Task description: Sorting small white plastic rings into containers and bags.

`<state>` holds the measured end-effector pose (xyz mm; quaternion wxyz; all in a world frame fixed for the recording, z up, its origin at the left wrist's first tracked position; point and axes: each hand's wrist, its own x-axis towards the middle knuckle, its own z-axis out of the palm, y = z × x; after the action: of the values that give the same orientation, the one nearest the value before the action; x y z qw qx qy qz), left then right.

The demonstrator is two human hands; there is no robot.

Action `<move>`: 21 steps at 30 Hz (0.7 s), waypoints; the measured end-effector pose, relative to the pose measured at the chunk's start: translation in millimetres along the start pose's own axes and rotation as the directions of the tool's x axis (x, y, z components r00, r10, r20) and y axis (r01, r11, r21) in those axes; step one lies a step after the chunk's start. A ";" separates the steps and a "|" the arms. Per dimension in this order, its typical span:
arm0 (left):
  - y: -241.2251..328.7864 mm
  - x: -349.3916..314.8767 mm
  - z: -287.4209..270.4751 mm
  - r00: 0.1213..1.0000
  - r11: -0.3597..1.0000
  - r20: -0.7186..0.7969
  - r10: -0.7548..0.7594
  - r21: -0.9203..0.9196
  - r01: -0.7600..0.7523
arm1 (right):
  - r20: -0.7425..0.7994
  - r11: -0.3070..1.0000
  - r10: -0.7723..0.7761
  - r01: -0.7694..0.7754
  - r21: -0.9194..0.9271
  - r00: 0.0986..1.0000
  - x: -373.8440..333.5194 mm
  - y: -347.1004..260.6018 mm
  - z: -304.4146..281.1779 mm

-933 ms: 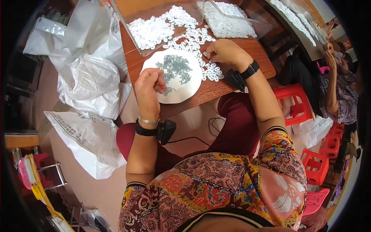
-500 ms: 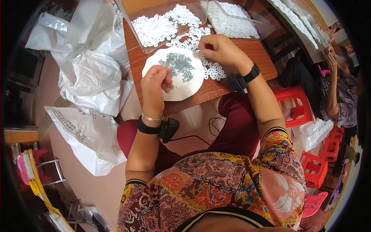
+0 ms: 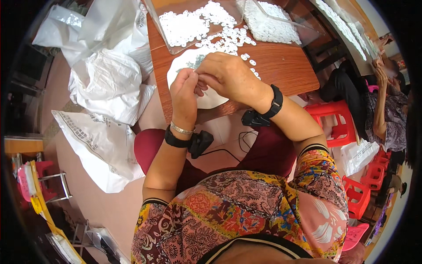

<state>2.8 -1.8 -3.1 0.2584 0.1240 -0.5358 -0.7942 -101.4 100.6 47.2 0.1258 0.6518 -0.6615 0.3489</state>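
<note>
Over a round white plate (image 3: 215, 100) my two hands meet, fingertips to fingertips. My left hand (image 3: 185, 90) is closed in a pinch, and my right hand (image 3: 231, 79) pinches against it from the right. Whatever lies between the fingers is too small and hidden to make out. A heap of small grey-green pieces (image 3: 186, 66) shows on the plate behind my hands, partly covered by them. Beyond the plate, many small white oval pieces with holes (image 3: 231, 36) are spread on the brown wooden table (image 3: 281, 61); a few lie beside my right hand.
Clear bins of white pieces (image 3: 182, 28) (image 3: 272, 26) stand at the table's far side. White sacks (image 3: 105, 83) fill the floor on the left. A red stool (image 3: 332, 123) stands right of the table, and another person (image 3: 387, 101) sits farther right.
My right hand has come left and down from the white pieces to meet my left hand over the plate. The view has shifted slightly.
</note>
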 end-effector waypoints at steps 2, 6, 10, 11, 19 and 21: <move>3.2 1.0 -1.9 0.999 0.997 0.023 0.030 0.076 -0.031 | 0.019 0.996 0.048 -0.049 0.073 0.999 2.0 -1.2 -3.3; 2.7 3.3 -6.3 0.998 0.998 0.056 0.016 0.066 -0.019 | 0.123 0.885 0.263 -0.291 0.364 0.957 5.0 1.2 -3.9; 7.9 7.4 -13.2 0.998 0.997 0.051 0.029 0.063 -0.032 | 0.320 0.750 0.365 -0.480 0.455 0.874 2.9 13.3 -8.2; 10.7 9.4 -15.5 0.999 0.996 0.024 0.044 0.077 -0.046 | 0.380 0.793 0.376 -0.506 0.339 0.845 2.0 16.5 -10.2; 11.9 15.8 -28.1 1.000 0.998 0.014 0.009 0.061 -0.010 | 0.510 0.996 -0.036 0.074 -0.055 0.859 -11.8 17.1 11.2; 11.4 15.3 -27.1 1.000 0.998 0.020 -0.012 0.061 0.010 | 0.536 0.988 -0.021 0.101 -0.121 0.844 -10.1 15.0 11.5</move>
<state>6.0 -34.9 -2.1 0.2446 0.1268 -0.5617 -0.7801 -111.1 99.9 28.1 -0.0049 0.7327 -0.6729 0.1017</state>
